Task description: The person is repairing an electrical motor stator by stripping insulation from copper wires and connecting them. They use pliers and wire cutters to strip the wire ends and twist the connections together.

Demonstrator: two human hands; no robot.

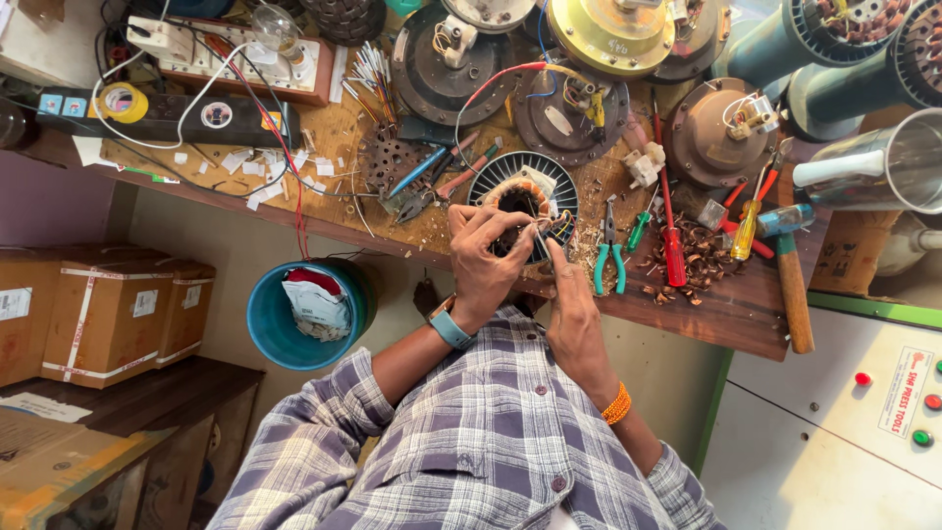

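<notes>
A wooden worktop (726,309) carries a crowd of things. Near its front edge lies a round finned motor stator (522,196), with green-handled pliers (608,257) just beside it, then a red screwdriver (673,245), a yellow-handled screwdriver (748,228) and a hammer (793,280) among brown shavings (699,253). Farther back sit several round motor housings (567,113), a black power strip (167,116), a roll of yellow tape (123,101) and scattered paper scraps (250,177).

Cluttered wooden table (726,314) under bright daylight. Plain beige wall (196,231) below its edge. Cardboard boxes (108,309) on a dark wooden shelf (147,397). Pale cabinet (814,442) with green trim beside.
</notes>
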